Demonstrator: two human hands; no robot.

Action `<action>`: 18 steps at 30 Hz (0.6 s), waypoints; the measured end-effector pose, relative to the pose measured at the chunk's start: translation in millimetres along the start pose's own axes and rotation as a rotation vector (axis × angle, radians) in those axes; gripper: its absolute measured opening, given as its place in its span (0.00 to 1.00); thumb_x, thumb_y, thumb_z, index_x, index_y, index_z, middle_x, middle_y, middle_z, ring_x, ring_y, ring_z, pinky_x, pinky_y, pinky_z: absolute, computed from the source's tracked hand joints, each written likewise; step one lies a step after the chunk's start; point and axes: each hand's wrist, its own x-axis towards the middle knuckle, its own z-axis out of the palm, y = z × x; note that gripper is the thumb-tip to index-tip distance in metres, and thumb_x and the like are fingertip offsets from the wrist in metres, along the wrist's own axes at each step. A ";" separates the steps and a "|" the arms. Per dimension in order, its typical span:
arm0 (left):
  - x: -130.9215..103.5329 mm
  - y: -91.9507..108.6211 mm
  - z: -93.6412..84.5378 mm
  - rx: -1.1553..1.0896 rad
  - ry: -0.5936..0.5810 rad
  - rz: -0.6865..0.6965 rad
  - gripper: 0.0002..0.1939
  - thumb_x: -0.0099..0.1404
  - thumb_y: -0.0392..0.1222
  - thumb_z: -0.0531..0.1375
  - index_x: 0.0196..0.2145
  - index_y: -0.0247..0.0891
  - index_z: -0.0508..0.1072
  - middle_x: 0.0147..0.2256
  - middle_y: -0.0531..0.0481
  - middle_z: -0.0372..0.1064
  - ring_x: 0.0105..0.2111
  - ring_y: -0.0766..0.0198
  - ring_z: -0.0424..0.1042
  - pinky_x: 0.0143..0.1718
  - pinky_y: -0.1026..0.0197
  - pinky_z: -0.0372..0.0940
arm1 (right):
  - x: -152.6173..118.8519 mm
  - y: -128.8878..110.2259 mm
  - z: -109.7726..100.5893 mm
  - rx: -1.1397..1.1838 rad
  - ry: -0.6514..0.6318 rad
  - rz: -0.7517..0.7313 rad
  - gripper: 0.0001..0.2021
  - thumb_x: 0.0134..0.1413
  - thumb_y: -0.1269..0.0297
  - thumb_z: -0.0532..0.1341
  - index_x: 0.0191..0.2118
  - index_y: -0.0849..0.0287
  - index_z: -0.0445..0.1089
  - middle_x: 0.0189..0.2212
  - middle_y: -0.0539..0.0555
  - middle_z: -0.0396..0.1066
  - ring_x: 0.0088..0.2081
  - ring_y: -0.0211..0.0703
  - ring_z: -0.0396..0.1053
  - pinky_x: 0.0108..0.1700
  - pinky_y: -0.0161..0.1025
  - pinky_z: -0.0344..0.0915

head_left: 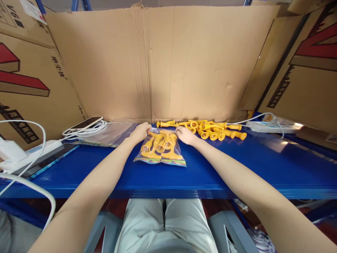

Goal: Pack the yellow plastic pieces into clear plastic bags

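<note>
A clear plastic bag (pixel 160 147) filled with several yellow toy trumpets lies flat on the blue table (pixel 237 165) in front of me. My left hand (pixel 139 133) pinches the bag's far left corner at its opening. At the far right corner of that opening, my right hand (pixel 185 135) grips the bag too. Just beyond my right hand a loose heap of yellow trumpets (pixel 210 129) rests against the cardboard backing.
A stack of empty clear bags (pixel 110 135) lies left of the filled bag, with a phone (pixel 85 123) and white cables (pixel 86 131) on it. A tablet (pixel 50 158) sits at the left edge; a white power strip (pixel 271 126) at far right. Cardboard walls (pixel 168 63) surround the table.
</note>
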 end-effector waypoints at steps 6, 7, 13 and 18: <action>-1.0 12.0 -2.6 0.036 0.041 0.066 0.12 0.56 0.28 0.48 0.26 0.39 0.67 0.32 0.48 0.63 0.31 0.62 0.65 0.34 0.62 0.57 | -0.3 2.8 -0.9 0.099 0.051 0.067 0.14 0.57 0.58 0.54 0.23 0.58 0.60 0.23 0.51 0.67 0.29 0.40 0.65 0.35 0.35 0.60; -1.1 13.5 -3.0 0.043 0.057 0.072 0.12 0.57 0.28 0.48 0.27 0.39 0.67 0.33 0.48 0.63 0.31 0.63 0.65 0.33 0.63 0.57 | 0.4 4.6 -0.1 0.140 0.067 0.078 0.13 0.55 0.57 0.56 0.24 0.58 0.61 0.23 0.50 0.66 0.29 0.40 0.65 0.35 0.35 0.60; -0.3 16.7 -3.9 0.070 0.224 0.173 0.12 0.57 0.26 0.47 0.27 0.39 0.66 0.32 0.50 0.63 0.30 0.65 0.64 0.32 0.65 0.58 | 3.4 13.8 -1.0 0.571 0.009 0.031 0.16 0.48 0.55 0.62 0.39 0.59 0.65 0.28 0.50 0.69 0.31 0.39 0.67 0.38 0.40 0.64; 1.0 25.7 -5.3 0.072 0.293 0.268 0.12 0.59 0.26 0.47 0.28 0.37 0.67 0.35 0.49 0.65 0.33 0.66 0.66 0.35 0.67 0.60 | -3.4 9.6 -15.9 0.675 -0.099 0.050 0.22 0.48 0.42 0.58 0.27 0.61 0.67 0.21 0.49 0.65 0.25 0.36 0.63 0.30 0.36 0.62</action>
